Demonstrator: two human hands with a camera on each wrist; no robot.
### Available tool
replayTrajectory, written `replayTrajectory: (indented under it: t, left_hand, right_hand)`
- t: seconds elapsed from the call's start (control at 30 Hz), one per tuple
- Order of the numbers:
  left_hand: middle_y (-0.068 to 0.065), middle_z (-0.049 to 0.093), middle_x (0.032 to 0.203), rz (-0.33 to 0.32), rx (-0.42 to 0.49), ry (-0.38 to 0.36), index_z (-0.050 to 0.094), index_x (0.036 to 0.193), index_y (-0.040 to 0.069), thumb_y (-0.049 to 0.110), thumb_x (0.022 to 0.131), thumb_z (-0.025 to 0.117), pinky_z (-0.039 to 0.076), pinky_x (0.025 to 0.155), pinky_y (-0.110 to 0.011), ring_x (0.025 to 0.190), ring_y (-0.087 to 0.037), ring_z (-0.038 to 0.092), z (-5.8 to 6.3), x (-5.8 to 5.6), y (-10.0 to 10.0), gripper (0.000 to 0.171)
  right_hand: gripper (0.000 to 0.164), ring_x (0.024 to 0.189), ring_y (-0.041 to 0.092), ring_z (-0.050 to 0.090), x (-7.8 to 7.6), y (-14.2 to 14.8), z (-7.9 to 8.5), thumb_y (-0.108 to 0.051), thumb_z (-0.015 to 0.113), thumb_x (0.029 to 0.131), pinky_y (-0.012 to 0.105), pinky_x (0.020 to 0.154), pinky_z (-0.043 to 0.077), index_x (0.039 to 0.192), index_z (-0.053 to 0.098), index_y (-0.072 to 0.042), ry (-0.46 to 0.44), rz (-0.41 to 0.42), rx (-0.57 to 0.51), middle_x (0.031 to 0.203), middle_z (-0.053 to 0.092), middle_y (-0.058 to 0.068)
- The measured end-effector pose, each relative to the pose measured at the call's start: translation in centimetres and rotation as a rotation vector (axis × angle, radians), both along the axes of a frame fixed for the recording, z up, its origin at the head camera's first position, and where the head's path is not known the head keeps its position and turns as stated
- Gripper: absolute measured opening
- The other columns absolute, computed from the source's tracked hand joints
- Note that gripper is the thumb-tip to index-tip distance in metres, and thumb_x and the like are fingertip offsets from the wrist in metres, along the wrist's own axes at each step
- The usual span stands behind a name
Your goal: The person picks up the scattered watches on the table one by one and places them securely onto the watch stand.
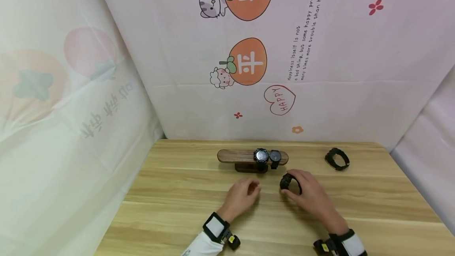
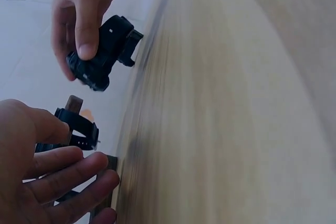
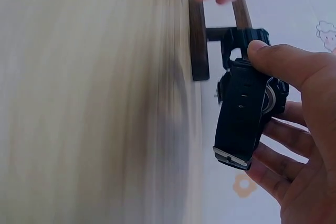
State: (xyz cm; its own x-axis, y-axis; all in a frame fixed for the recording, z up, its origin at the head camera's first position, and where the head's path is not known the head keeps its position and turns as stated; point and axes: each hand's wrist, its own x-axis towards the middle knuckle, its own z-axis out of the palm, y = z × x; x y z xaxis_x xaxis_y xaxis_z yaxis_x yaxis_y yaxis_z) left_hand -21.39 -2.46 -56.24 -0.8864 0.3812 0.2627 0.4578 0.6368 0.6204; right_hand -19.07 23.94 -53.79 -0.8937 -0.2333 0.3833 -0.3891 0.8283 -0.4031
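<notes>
A black wristwatch (image 1: 286, 181) is pinched between the thumb and fingers of my right hand (image 1: 313, 196), in front of the stand's right end. In the right wrist view its dark strap (image 3: 239, 114) and metal buckle face the camera. My left hand (image 1: 239, 196) holds nothing; its fingers are loosely bent in front of the wooden watch stand (image 1: 229, 156). Two other watches sit on the stand's right half: one with a silvery dial (image 1: 262, 155) and a darker one (image 1: 275, 156) beside it.
Another black watch (image 1: 330, 157), its strap in a loop, lies at the back right of the wood-grain table (image 1: 170, 192). A printed white cloth (image 1: 199, 106) hangs behind the table's back edge, and another pale cloth (image 1: 106, 129) is at the left.
</notes>
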Motion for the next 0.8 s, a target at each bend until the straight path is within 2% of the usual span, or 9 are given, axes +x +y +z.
replayTrajectory:
  t: [0.27, 0.57, 0.8]
  left_hand:
    - [0.000, 0.076, 0.109, -0.016, 0.069, -0.052, 0.073, 0.125, 0.008, 0.026, 0.106, 0.067, 0.060, 0.085, -0.022, 0.097, -0.005, 0.069, 0.3, 0.3, 0.9, 0.026]
    - [-0.001, 0.077, 0.112, -0.064, 0.150, -0.133, 0.070, 0.131, 0.008, 0.033, 0.109, 0.063, 0.060, 0.086, -0.021, 0.098, -0.003, 0.070, 0.6, 0.4, 1.5, 0.034]
    - [-0.002, 0.078, 0.111, -0.123, 0.228, -0.198, 0.069, 0.131, 0.007, 0.037, 0.108, 0.064, 0.059, 0.088, -0.020, 0.096, -0.002, 0.070, 0.6, 0.5, 1.7, 0.037]
  right_hand:
    - [0.071, 0.128, 0.044, 0.062, 0.0, -1.9, -0.2, -0.035, 0.092, 0.084, 0.064, 0.106, 0.055, 0.139, 0.064, -0.001, 0.016, 0.024, 0.008, 0.140, 0.065, 0.025]
    - [0.074, 0.126, 0.041, 0.064, 0.1, -2.8, -0.5, -0.037, 0.094, 0.081, 0.061, 0.105, 0.057, 0.139, 0.065, -0.002, 0.060, 0.037, 0.000, 0.138, 0.067, 0.021]
    - [0.074, 0.125, 0.039, 0.065, 0.1, -3.0, -0.8, -0.035, 0.096, 0.079, 0.060, 0.104, 0.058, 0.139, 0.065, -0.003, 0.060, 0.054, -0.018, 0.137, 0.067, 0.019]
